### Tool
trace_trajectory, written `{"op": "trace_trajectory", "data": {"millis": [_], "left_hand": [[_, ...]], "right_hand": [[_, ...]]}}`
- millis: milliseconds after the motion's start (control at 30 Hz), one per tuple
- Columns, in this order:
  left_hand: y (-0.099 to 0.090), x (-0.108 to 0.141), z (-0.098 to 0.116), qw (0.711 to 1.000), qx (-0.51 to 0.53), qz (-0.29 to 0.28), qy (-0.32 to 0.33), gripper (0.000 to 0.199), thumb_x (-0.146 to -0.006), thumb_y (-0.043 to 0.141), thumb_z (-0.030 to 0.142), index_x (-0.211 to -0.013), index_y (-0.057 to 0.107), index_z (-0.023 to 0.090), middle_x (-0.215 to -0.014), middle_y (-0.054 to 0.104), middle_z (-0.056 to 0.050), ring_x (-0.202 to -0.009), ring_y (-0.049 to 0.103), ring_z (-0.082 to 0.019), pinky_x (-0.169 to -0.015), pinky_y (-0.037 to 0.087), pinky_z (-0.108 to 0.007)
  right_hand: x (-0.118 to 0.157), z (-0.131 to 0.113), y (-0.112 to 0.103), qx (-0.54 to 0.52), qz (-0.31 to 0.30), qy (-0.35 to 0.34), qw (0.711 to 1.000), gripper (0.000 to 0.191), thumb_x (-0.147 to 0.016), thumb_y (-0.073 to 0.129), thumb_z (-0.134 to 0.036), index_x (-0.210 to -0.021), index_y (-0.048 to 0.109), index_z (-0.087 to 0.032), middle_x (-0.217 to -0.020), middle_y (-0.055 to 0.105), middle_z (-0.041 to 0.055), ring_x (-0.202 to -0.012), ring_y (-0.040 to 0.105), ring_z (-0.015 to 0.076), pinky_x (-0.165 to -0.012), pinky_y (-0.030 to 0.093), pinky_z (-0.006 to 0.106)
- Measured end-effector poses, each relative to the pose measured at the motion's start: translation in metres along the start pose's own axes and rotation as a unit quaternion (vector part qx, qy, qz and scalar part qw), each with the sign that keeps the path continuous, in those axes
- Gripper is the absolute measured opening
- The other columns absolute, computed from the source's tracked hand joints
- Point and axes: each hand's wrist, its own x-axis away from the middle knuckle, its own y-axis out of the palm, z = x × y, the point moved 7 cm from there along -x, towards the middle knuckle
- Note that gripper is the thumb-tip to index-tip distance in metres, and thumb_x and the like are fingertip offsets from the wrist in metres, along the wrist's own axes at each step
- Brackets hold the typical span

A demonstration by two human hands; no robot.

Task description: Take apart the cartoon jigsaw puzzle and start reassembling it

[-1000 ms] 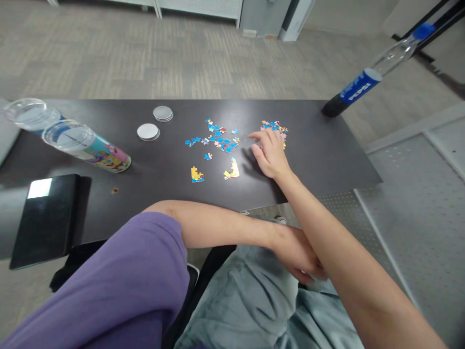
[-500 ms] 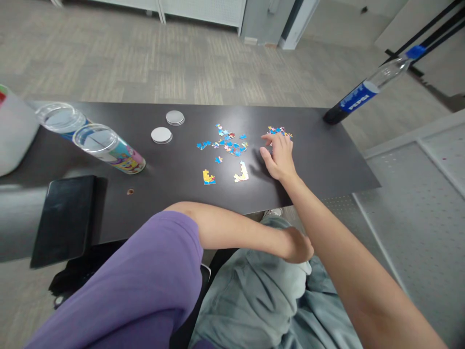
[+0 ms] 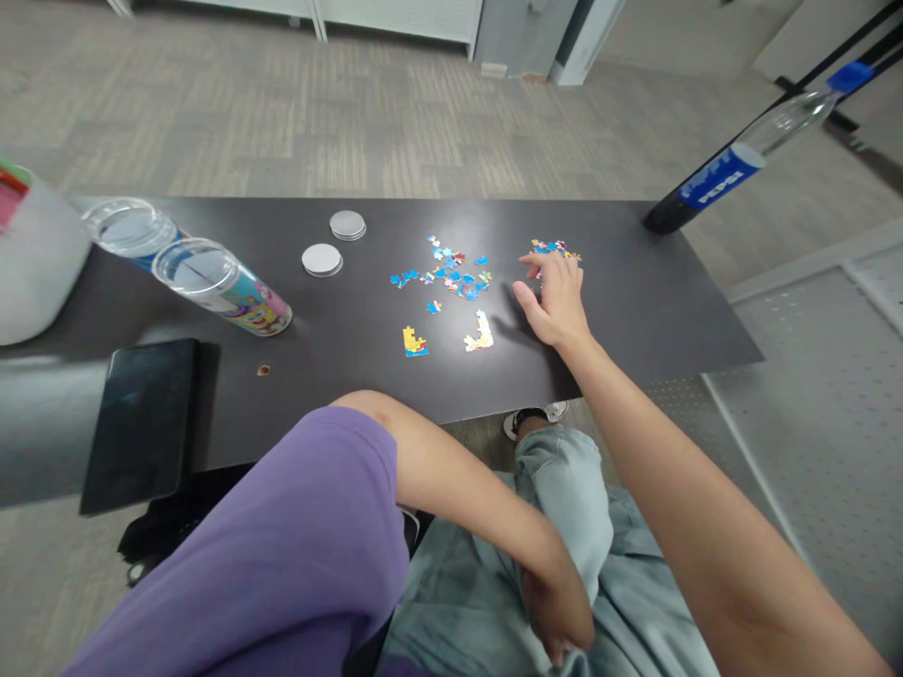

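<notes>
My right hand (image 3: 555, 299) is over the table's right half, thumb apart from the fingers and nothing visibly held. Its fingertips reach a small pile of jigsaw pieces (image 3: 557, 247), which the hand partly covers. Left of it lies a larger scatter of loose blue, red and yellow jigsaw pieces (image 3: 469, 285). Nearer to me are two joined puzzle corners: a yellow-and-blue corner section (image 3: 415, 341) and a pale yellow corner section (image 3: 481, 333). My left hand (image 3: 561, 606) hangs down against my trousers in my lap, its fingers mostly hidden.
On the dark table (image 3: 353, 376) stand two clear-topped printed canisters (image 3: 258, 306), and stacks of white discs (image 3: 322, 259) lie beyond. A black tablet (image 3: 141, 414) rests front left, by a white bin (image 3: 35, 263). A Pepsi bottle (image 3: 720, 176) stands at the far right.
My left hand has dropped lower from my knee into my lap. The right hand stays by the small pile with little change. The whole view has shifted slightly.
</notes>
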Motion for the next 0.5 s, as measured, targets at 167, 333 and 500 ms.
{"op": "trace_trajectory", "data": {"millis": [167,333,500], "left_hand": [[0.004,-0.008,-0.002,0.911,-0.067,-0.39,0.12,0.045,-0.065,0.115,0.015,-0.055,0.076,0.036,-0.068,0.08,0.011,-0.08,0.086,-0.023,-0.067,0.062,-0.028],[-0.038,-0.034,-0.013,0.908,-0.211,-0.342,0.119,0.041,-0.109,0.101,0.038,-0.077,0.077,0.029,-0.091,0.089,-0.001,-0.092,0.086,-0.026,-0.073,0.056,-0.038],[-0.058,-0.041,-0.02,0.883,-0.304,-0.335,0.129,0.019,-0.118,0.092,0.04,-0.107,0.086,0.026,-0.113,0.093,-0.006,-0.116,0.09,-0.031,-0.096,0.07,-0.044]], "right_hand": [[-0.001,0.0,0.0,-0.013,-0.001,0.003,1.0,0.056,-0.119,0.056,-0.068,-0.154,0.072,-0.028,-0.135,0.078,0.0148,-0.131,0.065,0.042,-0.125,0.052,0.064],[-0.002,0.001,0.002,-0.001,-0.003,0.0,1.0,0.057,-0.12,0.053,-0.067,-0.155,0.071,-0.025,-0.136,0.077,0.0173,-0.134,0.066,0.0447,-0.128,0.051,0.068],[-0.002,0.003,0.003,0.008,0.005,-0.003,1.0,0.061,-0.12,0.052,-0.067,-0.159,0.069,-0.024,-0.136,0.076,0.0184,-0.136,0.066,0.0471,-0.129,0.05,0.072]]}}
